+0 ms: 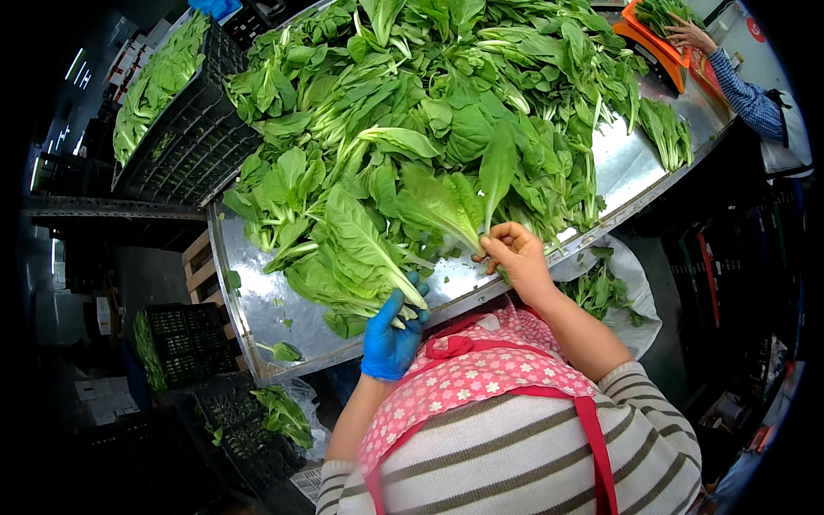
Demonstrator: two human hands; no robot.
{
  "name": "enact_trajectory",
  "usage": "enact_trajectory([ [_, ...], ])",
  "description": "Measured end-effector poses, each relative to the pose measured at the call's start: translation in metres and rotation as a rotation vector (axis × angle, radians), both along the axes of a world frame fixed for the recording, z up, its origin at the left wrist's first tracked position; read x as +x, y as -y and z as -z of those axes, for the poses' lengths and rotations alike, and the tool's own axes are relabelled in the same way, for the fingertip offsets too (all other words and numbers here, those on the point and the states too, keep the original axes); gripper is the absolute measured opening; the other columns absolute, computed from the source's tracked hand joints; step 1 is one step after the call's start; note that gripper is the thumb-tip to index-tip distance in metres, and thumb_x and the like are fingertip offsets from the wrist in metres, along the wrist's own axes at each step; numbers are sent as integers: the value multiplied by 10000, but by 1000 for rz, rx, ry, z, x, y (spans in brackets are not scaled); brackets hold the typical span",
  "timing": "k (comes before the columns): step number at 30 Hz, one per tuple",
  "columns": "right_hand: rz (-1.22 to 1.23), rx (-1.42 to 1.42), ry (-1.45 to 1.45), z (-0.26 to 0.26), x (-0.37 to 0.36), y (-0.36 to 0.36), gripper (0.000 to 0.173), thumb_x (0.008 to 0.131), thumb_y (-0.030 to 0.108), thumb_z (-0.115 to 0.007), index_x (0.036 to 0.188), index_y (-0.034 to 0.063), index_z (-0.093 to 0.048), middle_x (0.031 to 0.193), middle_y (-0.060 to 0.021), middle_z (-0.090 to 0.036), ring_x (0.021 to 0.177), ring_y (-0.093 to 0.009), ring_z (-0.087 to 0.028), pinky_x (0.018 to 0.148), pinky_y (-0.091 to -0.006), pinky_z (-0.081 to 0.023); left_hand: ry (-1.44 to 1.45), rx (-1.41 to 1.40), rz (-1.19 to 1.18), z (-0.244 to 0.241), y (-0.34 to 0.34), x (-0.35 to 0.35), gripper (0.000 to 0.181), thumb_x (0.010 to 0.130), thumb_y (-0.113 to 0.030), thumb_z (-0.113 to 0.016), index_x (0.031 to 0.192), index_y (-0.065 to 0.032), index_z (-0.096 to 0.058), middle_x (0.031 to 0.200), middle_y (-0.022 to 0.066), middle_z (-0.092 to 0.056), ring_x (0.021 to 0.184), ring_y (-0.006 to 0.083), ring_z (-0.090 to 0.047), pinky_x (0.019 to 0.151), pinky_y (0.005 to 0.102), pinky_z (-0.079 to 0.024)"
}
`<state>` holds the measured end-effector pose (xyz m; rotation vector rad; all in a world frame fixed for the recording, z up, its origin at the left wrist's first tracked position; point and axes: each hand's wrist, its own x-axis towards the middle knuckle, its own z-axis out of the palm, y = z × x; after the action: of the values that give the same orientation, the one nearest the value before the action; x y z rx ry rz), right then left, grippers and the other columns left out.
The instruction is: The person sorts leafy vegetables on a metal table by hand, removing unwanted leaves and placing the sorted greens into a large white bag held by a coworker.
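My left hand [394,335], in a blue glove, grips a bunch of leafy greens [360,248] by its pale stem ends, over the near edge of the metal table. My bare right hand [515,254] pinches a small leafy green [444,206] by its base, and a single long leaf [499,167] stands up from the same fingers. Beyond both hands a large heap of leafy greens [412,96] covers much of the metal table [248,302].
A black plastic crate [187,135] of greens stands at the left. At the far right, a co-worker's hand [692,35] touches greens in an orange tray [650,45]. A white bag [644,315] with greens hangs below the table's near edge. More black crates [193,335] stand at the lower left.
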<state>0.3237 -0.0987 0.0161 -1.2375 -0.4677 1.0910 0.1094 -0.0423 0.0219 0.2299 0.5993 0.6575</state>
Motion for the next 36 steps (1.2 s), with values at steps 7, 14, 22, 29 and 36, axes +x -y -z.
enact_trajectory([
  [7,41,78,443,9,-31,-2,120,778,57,-607,821,-6,-515,780,-65,-558,663,-119,-570,559,-242,-457,-78,93,-34,-5,4,11,409,869,-107,-469,1255,-36,-357,1240,137,-444,1127,227,-443,855,351,-446],
  [14,-112,405,1339,-13,-55,-2,203,658,71,-676,789,30,-526,844,-103,-551,700,-250,-539,634,-326,-428,-259,134,-84,25,5,14,237,782,32,-534,1009,-37,-530,927,52,-583,832,153,-559,750,272,-448],
  [22,-138,349,956,-13,-58,3,194,668,32,-668,802,26,-528,855,-104,-555,753,-228,-547,680,-295,-426,-208,-24,-47,33,0,9,318,768,32,-555,1067,-57,-494,996,55,-554,886,163,-548,747,277,-450],
  [29,-201,-12,-128,-9,-57,4,173,837,135,-559,939,-5,-565,888,-35,-573,799,-89,-518,715,-226,-410,-316,164,-65,-3,2,25,242,762,-5,-587,994,-45,-534,890,58,-586,805,164,-567,655,294,-476],
  [36,-80,-20,-80,-5,-57,6,224,842,196,-567,960,6,-592,842,-29,-589,739,-78,-515,677,-214,-409,-266,152,-132,5,7,14,272,783,-34,-572,1050,-45,-521,924,66,-586,819,172,-570,696,310,-477],
])
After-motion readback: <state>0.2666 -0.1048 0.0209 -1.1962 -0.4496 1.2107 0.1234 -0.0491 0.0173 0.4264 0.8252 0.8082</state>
